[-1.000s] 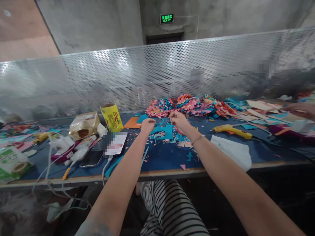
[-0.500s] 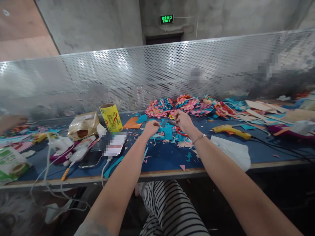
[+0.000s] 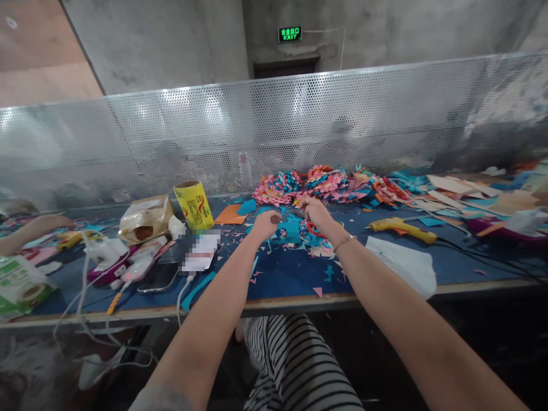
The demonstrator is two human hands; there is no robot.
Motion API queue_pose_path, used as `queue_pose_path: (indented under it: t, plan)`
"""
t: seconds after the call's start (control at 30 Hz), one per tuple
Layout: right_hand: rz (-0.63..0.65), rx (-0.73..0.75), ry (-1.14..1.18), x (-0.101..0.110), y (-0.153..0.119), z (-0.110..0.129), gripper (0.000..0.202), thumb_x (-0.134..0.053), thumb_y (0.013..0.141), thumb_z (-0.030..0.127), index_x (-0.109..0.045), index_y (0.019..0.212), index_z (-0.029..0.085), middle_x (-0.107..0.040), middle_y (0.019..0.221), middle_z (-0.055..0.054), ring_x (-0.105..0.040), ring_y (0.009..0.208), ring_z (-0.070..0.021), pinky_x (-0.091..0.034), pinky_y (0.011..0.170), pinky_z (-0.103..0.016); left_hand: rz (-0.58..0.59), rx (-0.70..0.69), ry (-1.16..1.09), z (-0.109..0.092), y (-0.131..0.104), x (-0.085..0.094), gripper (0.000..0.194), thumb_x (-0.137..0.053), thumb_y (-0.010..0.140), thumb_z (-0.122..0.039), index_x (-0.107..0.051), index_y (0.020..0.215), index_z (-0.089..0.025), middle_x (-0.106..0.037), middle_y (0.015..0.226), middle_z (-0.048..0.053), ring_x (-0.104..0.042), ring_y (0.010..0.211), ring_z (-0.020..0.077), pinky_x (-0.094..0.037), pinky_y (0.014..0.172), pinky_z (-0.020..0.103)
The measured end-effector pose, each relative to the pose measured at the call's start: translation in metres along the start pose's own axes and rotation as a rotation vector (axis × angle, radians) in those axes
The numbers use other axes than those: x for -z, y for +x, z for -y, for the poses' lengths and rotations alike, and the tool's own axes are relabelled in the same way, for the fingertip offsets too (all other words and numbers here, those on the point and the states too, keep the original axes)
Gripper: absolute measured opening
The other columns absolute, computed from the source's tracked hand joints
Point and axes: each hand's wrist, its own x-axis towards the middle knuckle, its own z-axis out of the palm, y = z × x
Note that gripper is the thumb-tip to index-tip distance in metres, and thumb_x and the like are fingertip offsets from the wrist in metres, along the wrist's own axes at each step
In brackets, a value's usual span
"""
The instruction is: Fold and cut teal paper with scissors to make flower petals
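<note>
Blue flat paper lies at three o'clock from the curled left hand, a ruffled pink bunch at twelve from the bent-fingered right hand; I cannot tell what either grip holds.

The head-worn camera looks forward and down from above black-and-white striped cloth trousers, which are nearer to it than the bare left hand and bare right hand. It faces across the long blue-topped table under the hands toward the grey perforated metal screen beyond them, its wide view reaching the green-lit rectangular exit sign above.
</note>
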Motion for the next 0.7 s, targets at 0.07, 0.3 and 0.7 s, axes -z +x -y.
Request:
queue_pose_path:
  t: [0.07, 0.3, 0.7]
  plan:
    - [0.019, 0.015, -0.044, -0.002, 0.0, -0.003, 0.017, -0.036, 0.045, 0.014, -0.046, 0.059, 0.018, -0.042, 0.055, 0.002, -0.035, 0.05, -0.0107, -0.028, 0.05, -0.025, -0.044, 0.009, 0.021, 0.004, 0.002, 0.002, 0.041, -0.046, 0.057, 0.002, -0.066, 0.089, -0.014, -0.069, 0.086, 0.004, -0.062, 0.082, 0.0136, -0.048, 0.08, 0.025]
    - [0.132, 0.024, -0.278, -0.001, -0.001, -0.011, 0.02, -0.039, 0.054, 0.014, -0.055, 0.065, 0.018, -0.051, 0.057, 0.0, -0.042, 0.053, -0.0127, -0.034, 0.054, -0.025, -0.166, 0.254, 0.213, 0.018, 0.003, 0.012, 0.039, -0.051, 0.065, -0.007, -0.064, 0.1, -0.016, -0.064, 0.109, 0.007, -0.058, 0.102, 0.0196, -0.043, 0.086, 0.026]
    - [0.109, 0.152, -0.539, 0.002, -0.003, -0.009, 0.023, -0.039, 0.059, 0.009, -0.059, 0.066, 0.018, -0.063, 0.075, -0.004, -0.053, 0.071, -0.0158, -0.038, 0.065, -0.026, -0.017, 0.217, 0.396, 0.02, 0.0, 0.004, 0.016, -0.06, 0.068, -0.026, -0.068, 0.079, -0.018, -0.069, 0.085, 0.009, -0.062, 0.088, 0.0211, -0.043, 0.075, 0.023]
